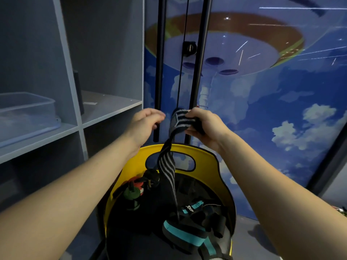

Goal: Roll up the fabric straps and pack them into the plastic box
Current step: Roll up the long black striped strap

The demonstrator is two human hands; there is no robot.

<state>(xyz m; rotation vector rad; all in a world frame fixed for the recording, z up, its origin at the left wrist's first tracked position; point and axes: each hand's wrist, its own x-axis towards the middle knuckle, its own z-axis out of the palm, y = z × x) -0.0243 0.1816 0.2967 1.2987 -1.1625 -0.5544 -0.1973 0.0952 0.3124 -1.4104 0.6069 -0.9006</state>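
- My right hand (203,126) pinches the top of a dark fabric strap with grey stripes (171,158); my thumb sits on the near side and my curled fingers close over the folded upper end, which bunches just left of my fingertips.
- From that pinch the striped strap hangs down, twisting once below my fingers, and its lower end trails into the yellow bucket-shaped bin with an oval handle cut-out (216,162) that stands beneath both my hands.
- My left hand (145,121) is raised level with my right one, just left of the strap's folded end; its fingers are loosely curled with the tips drawn together and hold nothing, a small gap apart from the fabric.
- Down in the bin, well below my fingers, lies a heap of other black straps with teal bands (185,235), and a red-and-green item I cannot make out.
- The clear plastic box with a pale blue rim (28,111) sits on a grey shelf (112,107), well off to the left of my left hand.
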